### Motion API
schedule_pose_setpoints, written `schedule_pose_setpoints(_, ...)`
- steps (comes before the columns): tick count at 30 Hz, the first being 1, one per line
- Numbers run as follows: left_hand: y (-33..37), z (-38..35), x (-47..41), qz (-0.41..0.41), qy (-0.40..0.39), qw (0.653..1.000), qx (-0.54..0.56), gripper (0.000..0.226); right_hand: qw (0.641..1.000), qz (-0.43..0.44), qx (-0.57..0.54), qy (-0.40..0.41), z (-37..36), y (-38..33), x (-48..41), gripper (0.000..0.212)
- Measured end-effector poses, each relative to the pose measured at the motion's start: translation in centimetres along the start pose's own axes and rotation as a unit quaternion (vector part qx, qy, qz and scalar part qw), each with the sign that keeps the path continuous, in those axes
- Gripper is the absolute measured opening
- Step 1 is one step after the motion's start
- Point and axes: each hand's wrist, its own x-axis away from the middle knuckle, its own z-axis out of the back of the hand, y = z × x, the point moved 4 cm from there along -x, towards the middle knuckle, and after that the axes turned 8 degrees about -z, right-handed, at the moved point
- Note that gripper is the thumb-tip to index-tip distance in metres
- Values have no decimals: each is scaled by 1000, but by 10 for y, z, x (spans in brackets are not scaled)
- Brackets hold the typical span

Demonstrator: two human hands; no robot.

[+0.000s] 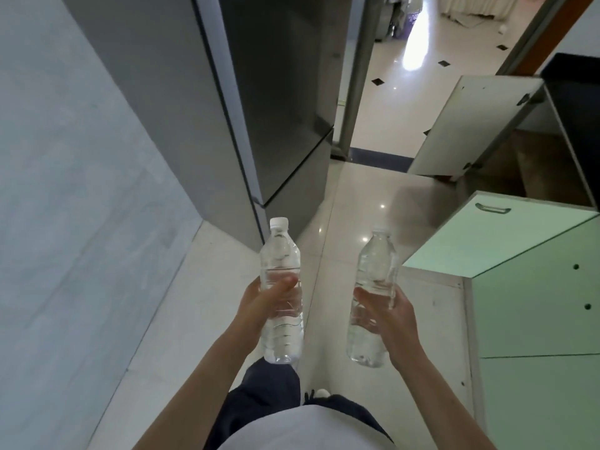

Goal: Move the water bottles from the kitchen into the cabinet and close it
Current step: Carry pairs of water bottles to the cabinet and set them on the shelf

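Observation:
I carry two clear plastic water bottles with white caps, both upright over the tiled floor. My left hand (263, 302) grips the left bottle (280, 258) around its middle. My right hand (388, 315) grips the right bottle (376, 261) around its middle as well. Ahead on the right stands a low cabinet (532, 157) with its white door (467, 125) swung open toward the passage; its inside is dark and mostly hidden.
A tall grey fridge (276, 92) stands on the left, beside a pale wall (65, 190). A green cabinet door (496, 235) with a handle sticks out at the right. A doorway ahead leads to a glossy tiled room (406, 102).

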Motion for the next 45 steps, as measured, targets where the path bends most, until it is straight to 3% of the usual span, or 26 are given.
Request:
schedule_pose_setpoints(4, 11, -8, -93, 16, -22, 999, -17, 25, 999, -25, -19, 29, -20, -12, -70, 27)
schedule_pose_setpoints(9, 63, -29, -220, 17, -76, 995, -58, 26, 995, -16, -53, 84, -40, -79, -156, 27)
schedule_pose_setpoints(15, 142, -95, -352, 23, -186, 980, -61, 34, 981, -2, -106, 161, -30, -167, -239, 24)
schedule_pose_setpoints(18, 151, -135, -402, 13, -190, 977, -99, 25, 976, -13, -115, 186, -14, -181, -271, 25)
schedule_pose_setpoints(28, 142, -293, -527, 62, -196, 966, -155, 32, 961, -27, -129, 245, 111, -241, -420, 26)
schedule_pose_setpoints(34, 199, -415, -599, 49, -251, 954, -153, 69, 953, -3, -134, 271, 198, -314, -486, 20)
schedule_pose_setpoints(41, 210, -523, -680, 85, -296, 933, -188, 40, 921, -38, -198, 335, 248, -322, -556, 18)
schedule_pose_setpoints(45, 213, -592, -734, 102, -372, 897, -217, 32, 881, -67, -265, 386, 260, -325, -601, 19)
